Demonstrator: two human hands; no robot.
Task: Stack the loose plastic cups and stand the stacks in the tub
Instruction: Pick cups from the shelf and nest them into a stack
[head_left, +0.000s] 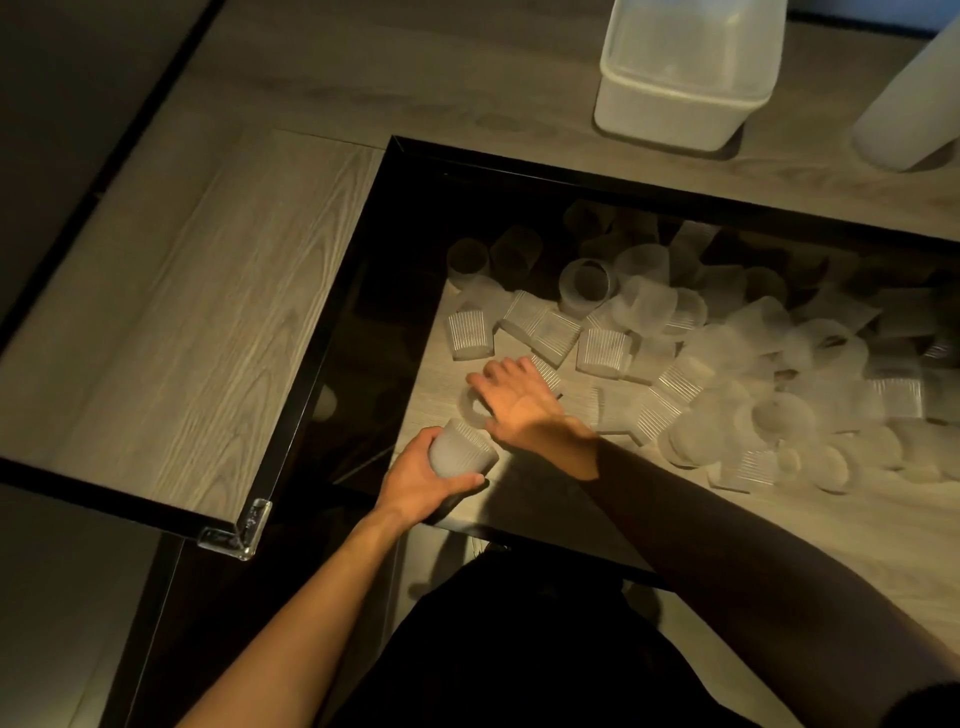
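Where the black frame turns its near corner, grips one ribbed cup in the left hand, fingers curled round it, long axis tilted, ribbed end up and away; cannot tell which end is the mouth. Lays the right hand palm down over another cup lying on its side, mouth leftward; cannot tell whether gripped. Further right, heaped loose cups, mostly on their sides. Beyond, tub upright, well apart.

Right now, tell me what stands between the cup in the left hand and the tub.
The right hand lies just beyond the ribbed cup that the left hand grips; past it the heap of loose cups covers the way to the tub.
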